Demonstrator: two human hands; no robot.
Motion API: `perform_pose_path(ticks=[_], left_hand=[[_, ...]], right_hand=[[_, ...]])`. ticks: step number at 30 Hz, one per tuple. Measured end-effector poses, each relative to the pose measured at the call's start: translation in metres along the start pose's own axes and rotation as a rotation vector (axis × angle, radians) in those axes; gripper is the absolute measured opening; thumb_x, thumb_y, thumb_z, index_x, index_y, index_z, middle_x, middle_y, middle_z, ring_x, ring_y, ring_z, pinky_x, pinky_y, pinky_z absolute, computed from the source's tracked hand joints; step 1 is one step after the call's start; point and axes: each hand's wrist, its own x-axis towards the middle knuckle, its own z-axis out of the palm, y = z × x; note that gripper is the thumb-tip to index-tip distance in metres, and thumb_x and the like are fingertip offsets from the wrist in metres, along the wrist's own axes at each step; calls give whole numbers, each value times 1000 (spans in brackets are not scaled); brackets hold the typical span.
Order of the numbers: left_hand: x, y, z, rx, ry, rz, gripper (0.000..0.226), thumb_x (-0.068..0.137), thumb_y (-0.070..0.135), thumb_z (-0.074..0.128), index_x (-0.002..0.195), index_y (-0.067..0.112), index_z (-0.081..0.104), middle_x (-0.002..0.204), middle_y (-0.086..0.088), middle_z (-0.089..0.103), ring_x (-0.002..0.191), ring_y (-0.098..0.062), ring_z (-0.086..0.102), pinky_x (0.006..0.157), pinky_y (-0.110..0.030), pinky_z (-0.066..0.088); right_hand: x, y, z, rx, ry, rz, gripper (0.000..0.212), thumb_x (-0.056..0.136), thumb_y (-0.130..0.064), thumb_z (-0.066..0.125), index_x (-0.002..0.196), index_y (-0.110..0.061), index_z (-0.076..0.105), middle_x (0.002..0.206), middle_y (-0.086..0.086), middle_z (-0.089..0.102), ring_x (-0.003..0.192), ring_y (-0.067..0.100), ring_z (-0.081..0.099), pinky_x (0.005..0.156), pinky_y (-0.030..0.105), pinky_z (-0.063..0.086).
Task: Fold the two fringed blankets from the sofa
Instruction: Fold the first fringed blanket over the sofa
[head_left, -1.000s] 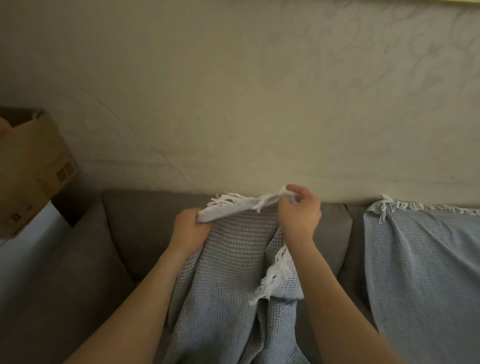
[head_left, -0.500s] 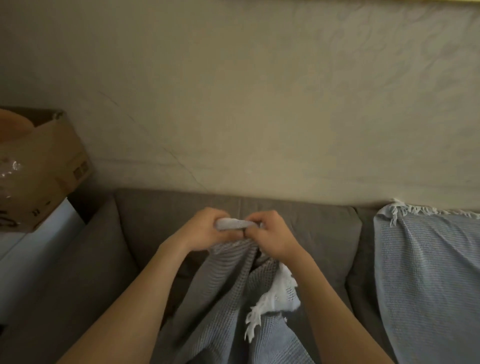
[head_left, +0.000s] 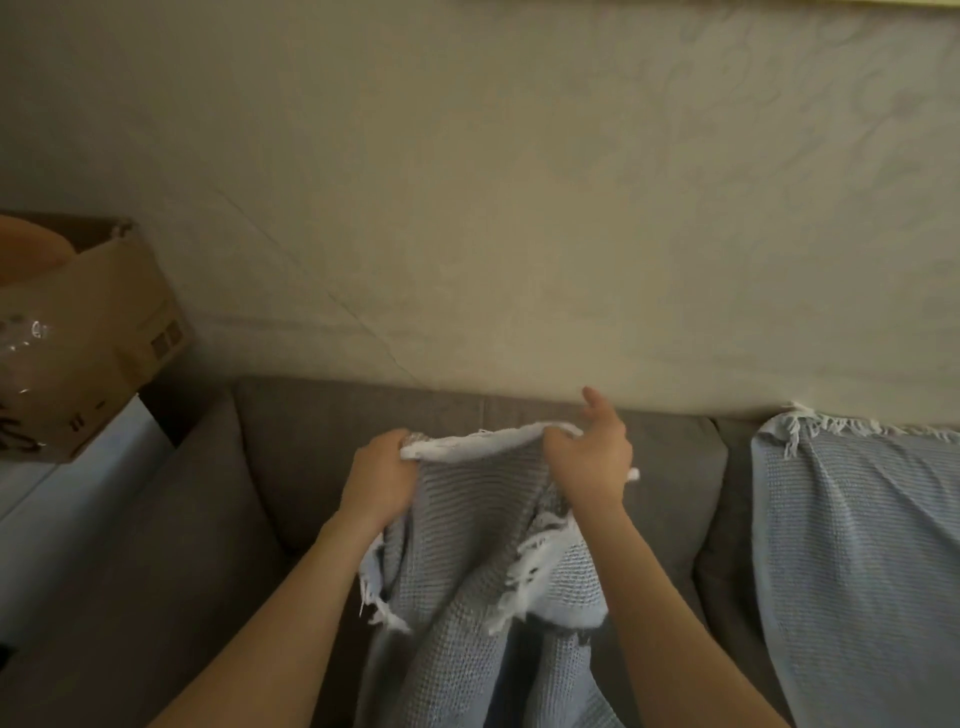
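Gripping the white hem of the grey waffle blanket (head_left: 467, 525) above the sofa (head_left: 306, 441), the left hand (head_left: 382, 480) bunches it. The right hand (head_left: 592, 465) pinches the same hem, one finger seemingly lifted. Folding looks barely begun; the second blanket (head_left: 857, 551) lies draped at right, unfolded.

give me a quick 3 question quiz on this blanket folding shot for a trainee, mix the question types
1. True or false: the left hand and right hand both hold the top edge of the held blanket.
2. Where is the second blanket? A) draped over the sofa back, on the right B) on the floor C) rolled up in the person's lap
3. Fill in: the held blanket's edges end in a white ____.
Key: 1 true; 2 A; 3 fringe.
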Motion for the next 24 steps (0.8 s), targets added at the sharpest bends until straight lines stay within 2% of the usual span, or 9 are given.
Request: perform_pose_path(ticks=[3, 6, 8, 10, 14, 16, 18, 21, 24], left_hand=[[4, 30, -10, 79, -101, 81, 25, 86, 31, 55, 69, 18, 69, 66, 2, 68, 69, -20, 68, 61, -37, 50], [7, 56, -16, 152, -112, 160, 25, 78, 27, 64, 55, 18, 58, 53, 2, 55, 55, -16, 55, 54, -34, 37], [10, 59, -17, 162, -88, 198, 19, 80, 29, 72, 62, 23, 68, 59, 7, 64, 61, -12, 62, 56, -34, 47], [10, 54, -18, 188, -125, 210, 17, 86, 38, 75, 73, 27, 77, 69, 9, 72, 70, -8, 68, 62, -34, 54], [11, 32, -13, 189, -240, 160, 37, 98, 35, 70, 63, 23, 67, 61, 2, 65, 59, -4, 62, 57, -32, 43], [11, 19, -12, 152, -306, 94, 39, 100, 23, 62, 60, 24, 65, 62, 1, 65, 62, -10, 61, 60, -35, 43], [10, 7, -13, 111, -344, 38, 28, 98, 24, 59, 72, 21, 70, 71, -3, 70, 69, -17, 65, 65, -40, 49], [7, -3, -15, 29, -296, -33, 26, 102, 26, 56, 85, 18, 73, 84, -3, 75, 82, -21, 72, 69, -34, 49], [8, -6, -14, -157, -173, -106, 29, 102, 23, 51, 97, 18, 79, 92, -2, 79, 89, -21, 73, 73, -33, 50]], right_hand=[[-13, 7, 18, -13, -268, -325, 70, 87, -19, 70, 153, -35, 50, 144, -15, 60, 94, -6, 65, 88, 21, 54], [-25, 8, 38, -63, -524, -413, 57, 92, -28, 72, 146, -35, 57, 133, -16, 67, 116, -6, 61, 100, 18, 50], [-23, 9, 44, -106, -548, -418, 34, 96, -25, 67, 131, -28, 67, 110, -16, 73, 97, -9, 65, 81, 12, 50], [-18, 6, 43, -173, -501, -454, 12, 99, -16, 61, 105, -17, 72, 79, -10, 68, 70, -3, 61, 61, 22, 45], [-5, -3, 36, -198, -424, -445, 21, 94, -13, 57, 75, -7, 62, 59, -1, 56, 54, 15, 50, 55, 37, 37], [-1, -8, 33, -92, -369, -398, 37, 93, -17, 59, 61, -11, 41, 54, -2, 38, 50, 12, 32, 52, 36, 27], [-1, -15, 29, 94, -328, -294, 45, 95, -19, 59, 59, -19, 32, 55, -5, 29, 55, 13, 26, 54, 34, 22], [2, -24, 22, 423, -272, 68, 36, 97, -22, 59, 63, -12, 50, 60, 4, 46, 59, 19, 44, 57, 33, 38], [13, -23, 15, 582, -294, 373, 26, 95, -26, 61, 92, -2, 70, 77, 12, 68, 73, 27, 67, 67, 37, 52]])
